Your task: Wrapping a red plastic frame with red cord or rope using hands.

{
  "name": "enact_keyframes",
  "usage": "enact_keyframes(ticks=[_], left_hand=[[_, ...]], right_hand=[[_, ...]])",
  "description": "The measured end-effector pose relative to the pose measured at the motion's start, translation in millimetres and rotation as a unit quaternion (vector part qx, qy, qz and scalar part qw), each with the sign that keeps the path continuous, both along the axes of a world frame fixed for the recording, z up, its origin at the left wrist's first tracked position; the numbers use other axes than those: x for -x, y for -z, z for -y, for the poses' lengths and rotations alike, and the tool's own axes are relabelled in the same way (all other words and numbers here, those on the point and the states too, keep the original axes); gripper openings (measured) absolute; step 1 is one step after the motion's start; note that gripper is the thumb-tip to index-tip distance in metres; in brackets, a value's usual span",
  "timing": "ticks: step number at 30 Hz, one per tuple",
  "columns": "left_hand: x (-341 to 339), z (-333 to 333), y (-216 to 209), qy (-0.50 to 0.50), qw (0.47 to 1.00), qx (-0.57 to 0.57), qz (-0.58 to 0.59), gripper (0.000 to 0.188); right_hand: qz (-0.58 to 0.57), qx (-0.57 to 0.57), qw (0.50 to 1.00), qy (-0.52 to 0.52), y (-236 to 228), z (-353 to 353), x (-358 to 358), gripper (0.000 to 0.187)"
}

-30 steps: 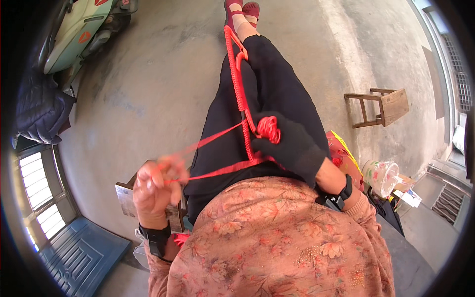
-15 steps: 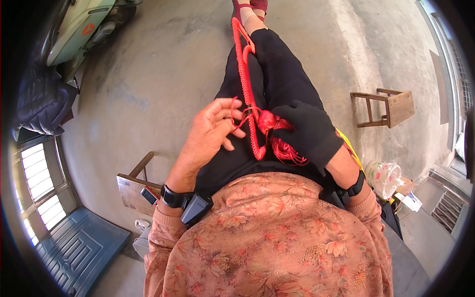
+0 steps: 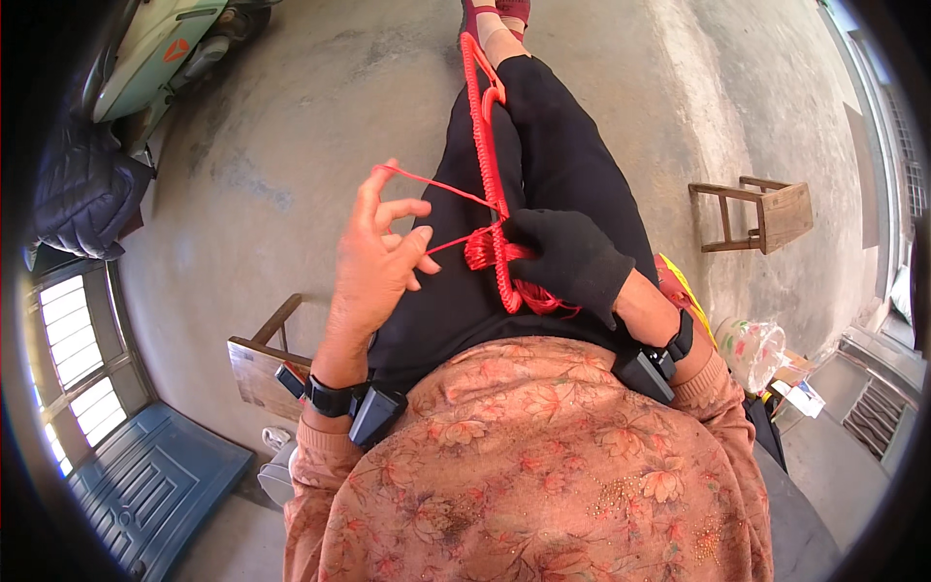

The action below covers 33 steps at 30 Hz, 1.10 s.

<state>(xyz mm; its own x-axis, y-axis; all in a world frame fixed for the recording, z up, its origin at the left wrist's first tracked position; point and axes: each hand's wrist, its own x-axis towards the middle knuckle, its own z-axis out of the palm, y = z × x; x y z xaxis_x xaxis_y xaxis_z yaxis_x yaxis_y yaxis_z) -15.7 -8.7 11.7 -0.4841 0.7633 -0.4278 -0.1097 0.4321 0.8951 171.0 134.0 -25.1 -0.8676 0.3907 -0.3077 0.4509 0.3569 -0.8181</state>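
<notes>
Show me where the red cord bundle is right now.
The red cord bundle is near the head view's centre, at the gloved right hand's fingers, crossing the red cord-wrapped frame.

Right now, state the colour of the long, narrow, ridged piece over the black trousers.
The ridged piece is bright red, clearest in the head view.

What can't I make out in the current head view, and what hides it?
Head view:
Right hand: palm side, hidden by its gloved back.
Cord bundle: middle, covered by the right hand.
Shoes: toes, cut off by the top edge.
Green vehicle: upper part, cut off at top left.
</notes>
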Motion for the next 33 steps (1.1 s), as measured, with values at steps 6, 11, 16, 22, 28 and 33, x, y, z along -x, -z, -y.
enact_keyframes(ticks=[6,11,16,22,28,33], left_hand=[[-7.5,7.8,3.1,0.098,0.992,0.08,0.027,0.047],[-20.6,4.1,11.0,0.078,0.992,0.066,0.078,0.036],[-19.3,2.7,15.8,0.078,0.992,0.06,0.078,0.026],[-17.2,9.6,25.8,0.021,0.994,-0.013,0.111,0.021],[-10.3,15.8,26.1,-0.071,0.971,-0.067,0.217,0.02],[-11.6,16.8,23.3,-0.096,0.964,-0.067,0.241,0.021]], right_hand=[[-0.028,0.023,0.999,0.038,-3.8,6.4,4.7,0.04],[-0.064,0.17,0.98,0.078,-1.8,8.0,4.9,0.043],[-0.083,0.203,0.971,0.092,4.0,8.2,0.6,0.045],[-0.151,0.228,0.945,0.177,1.5,-1.6,-3.1,0.038],[-0.148,0.246,0.931,0.225,1.1,-4.1,-6.6,0.034],[-0.151,0.24,0.931,0.231,2.8,-1.9,-3.4,0.032]])
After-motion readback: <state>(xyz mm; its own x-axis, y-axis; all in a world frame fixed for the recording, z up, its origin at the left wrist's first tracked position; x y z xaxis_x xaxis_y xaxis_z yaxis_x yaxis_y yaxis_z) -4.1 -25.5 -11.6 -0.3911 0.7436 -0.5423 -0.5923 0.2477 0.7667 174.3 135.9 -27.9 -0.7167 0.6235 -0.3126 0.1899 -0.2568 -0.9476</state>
